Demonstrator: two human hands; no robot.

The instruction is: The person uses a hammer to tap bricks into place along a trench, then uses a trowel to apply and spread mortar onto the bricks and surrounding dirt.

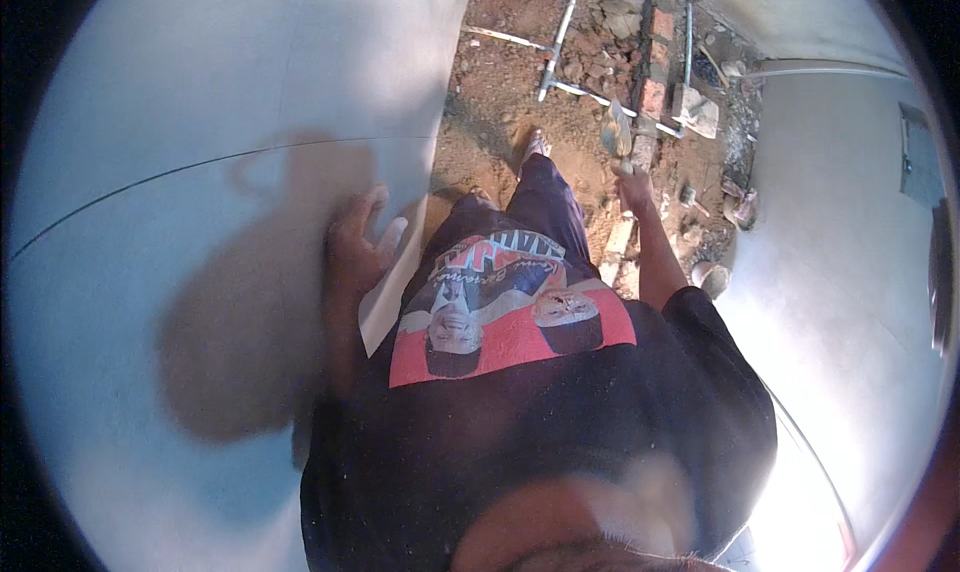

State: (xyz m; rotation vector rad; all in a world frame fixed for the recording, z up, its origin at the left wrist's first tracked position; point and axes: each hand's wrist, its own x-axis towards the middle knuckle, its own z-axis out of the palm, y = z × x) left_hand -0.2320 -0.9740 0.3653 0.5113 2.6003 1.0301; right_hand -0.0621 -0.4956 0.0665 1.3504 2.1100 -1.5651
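Note:
At my right side, my right hand (634, 187) is closed round the handle of a trowel (616, 130). Its pointed blade reaches forward over the dirt, with some mortar-coloured smear on it. On the other side, my left hand (362, 237) lies against the pale plastered wall (220, 82), fingers and thumb apart, holding nothing. A low row of red bricks (655, 62) set in mortar runs ahead of the trowel.
White pipes (562, 37) cross the rubble-strewn dirt (480, 92) ahead of my feet. A pale flat piece (697, 110) sits beside the brick row. To the right stands another wall (830, 172). A dark line crosses the left wall, where my shadow falls.

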